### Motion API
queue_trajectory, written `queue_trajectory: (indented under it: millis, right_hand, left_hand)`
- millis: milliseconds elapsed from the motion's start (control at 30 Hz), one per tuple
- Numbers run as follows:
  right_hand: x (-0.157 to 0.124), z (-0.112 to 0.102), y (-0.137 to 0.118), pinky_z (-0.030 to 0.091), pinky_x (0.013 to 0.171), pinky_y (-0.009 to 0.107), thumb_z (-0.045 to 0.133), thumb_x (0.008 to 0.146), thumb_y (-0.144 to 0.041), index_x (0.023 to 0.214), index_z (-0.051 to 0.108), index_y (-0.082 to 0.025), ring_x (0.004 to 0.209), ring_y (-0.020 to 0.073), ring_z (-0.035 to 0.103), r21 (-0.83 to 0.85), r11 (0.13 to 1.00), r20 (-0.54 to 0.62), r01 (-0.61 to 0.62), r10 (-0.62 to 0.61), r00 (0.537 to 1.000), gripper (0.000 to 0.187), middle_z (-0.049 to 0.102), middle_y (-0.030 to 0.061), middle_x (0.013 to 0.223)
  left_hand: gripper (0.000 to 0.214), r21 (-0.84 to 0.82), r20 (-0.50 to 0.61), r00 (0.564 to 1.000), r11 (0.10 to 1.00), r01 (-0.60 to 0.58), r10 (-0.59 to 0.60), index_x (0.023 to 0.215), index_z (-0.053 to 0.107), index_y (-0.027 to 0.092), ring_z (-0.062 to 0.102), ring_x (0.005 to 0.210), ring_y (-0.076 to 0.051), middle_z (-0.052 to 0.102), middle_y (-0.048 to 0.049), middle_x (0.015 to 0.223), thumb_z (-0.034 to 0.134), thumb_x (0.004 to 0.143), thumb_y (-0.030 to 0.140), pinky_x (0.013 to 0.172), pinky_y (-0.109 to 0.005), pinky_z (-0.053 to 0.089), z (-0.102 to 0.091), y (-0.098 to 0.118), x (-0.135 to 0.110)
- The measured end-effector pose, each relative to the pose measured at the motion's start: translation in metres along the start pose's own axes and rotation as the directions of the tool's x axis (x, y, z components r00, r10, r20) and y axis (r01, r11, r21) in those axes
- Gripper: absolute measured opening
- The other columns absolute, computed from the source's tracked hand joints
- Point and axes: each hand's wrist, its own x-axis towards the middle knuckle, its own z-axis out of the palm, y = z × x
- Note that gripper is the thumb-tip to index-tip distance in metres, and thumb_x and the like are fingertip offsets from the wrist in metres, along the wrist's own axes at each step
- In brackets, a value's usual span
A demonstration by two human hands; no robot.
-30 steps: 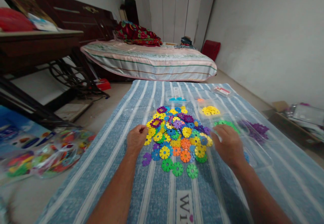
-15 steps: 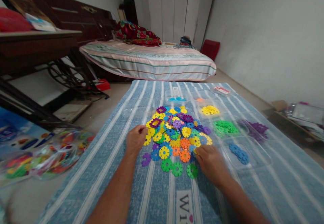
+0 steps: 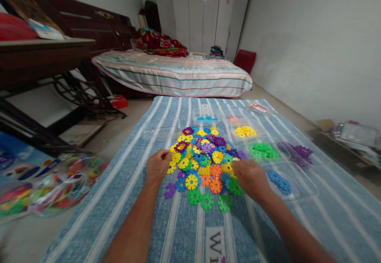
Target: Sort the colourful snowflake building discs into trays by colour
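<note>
A mixed heap of notched plastic discs in yellow, blue, purple, orange and green lies on the striped cloth. Beside its left edge rests my left hand, loosely curled near a yellow disc, with no piece visible in it. At the right side of the heap my right hand has its fingers pinched down among yellow discs; its own fingers hide what they grip. A green disc lies just under this hand. Closer to me are several other green discs and a purple piece.
Clear plastic trays hold sorted pieces: yellow discs, green discs, purple pieces, blue discs and light-blue discs. A flat packet lies at the far right corner. Bagged toys sit on the floor at left.
My right hand has moved slightly away from me, up along the heap's right edge. A green disc now shows beneath it. My left hand stays in place.
</note>
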Motion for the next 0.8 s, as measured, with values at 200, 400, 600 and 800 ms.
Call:
queue_trajectory:
  millis: [200, 400, 600, 800]
  right_hand:
    - [0.058, -0.026, 0.045, 0.038, 0.071, 0.031, 0.045, 0.09, -0.028, 0.094, 0.065, -0.016, 0.076, 0.0199, 0.058, -0.101, 0.961, -0.349, -0.259, 0.209, 0.914, 0.024, 0.067, 0.0087, 0.081]
    - [0.021, -0.019, 0.004, 0.034, 0.058, 0.026, 0.047, 0.087, -0.022, 0.076, 0.064, -0.022, 0.066, 0.0158, 0.061, -0.08, 0.986, 0.215, -0.149, 0.163, 0.963, 0.02, 0.068, 0.0024, 0.074]
    - [-0.02, -0.015, -0.025, 0.041, 0.065, 0.028, 0.062, 0.08, -0.027, 0.089, 0.064, -0.022, 0.085, 0.0212, 0.064, 0.004, 0.984, 0.451, -0.181, 0.159, 0.878, 0.01, 0.068, 0.004, 0.088]
    - [-0.032, -0.014, -0.025, 0.046, 0.073, 0.031, 0.064, 0.076, -0.018, 0.093, 0.063, -0.022, 0.091, 0.0229, 0.061, 0.039, 0.98, 0.454, -0.196, 0.157, 0.877, 0.017, 0.065, 0.0055, 0.095]
  left_hand:
    - [0.025, 0.016, -0.003, 1.0, 1.0, 0.009, -0.009, 0.077, 0.065, 0.022, 0.063, 0.073, -0.016, 0.069, -0.0004, 0.075, 0.046, 0.076, 0.039, 0.067, -0.023, 0.044, -0.001, 0.0, -0.001]
    - [0.026, -0.017, 0.007, 1.0, 1.0, 0.019, -0.019, 0.077, 0.065, 0.021, 0.063, 0.072, -0.016, 0.069, -0.0007, 0.076, 0.046, 0.075, 0.038, 0.067, -0.023, 0.044, 0.0, 0.0, 0.0]
    - [0.026, -0.032, 0.002, 1.0, 0.999, 0.023, -0.022, 0.077, 0.066, 0.021, 0.062, 0.071, -0.016, 0.069, -0.0005, 0.074, 0.047, 0.074, 0.038, 0.065, -0.023, 0.043, 0.001, 0.001, 0.0]
    - [0.027, -0.022, 0.003, 1.0, 1.0, 0.021, -0.021, 0.079, 0.067, 0.02, 0.062, 0.07, -0.016, 0.069, -0.0008, 0.074, 0.047, 0.074, 0.037, 0.066, -0.023, 0.044, 0.001, 0.002, -0.001]
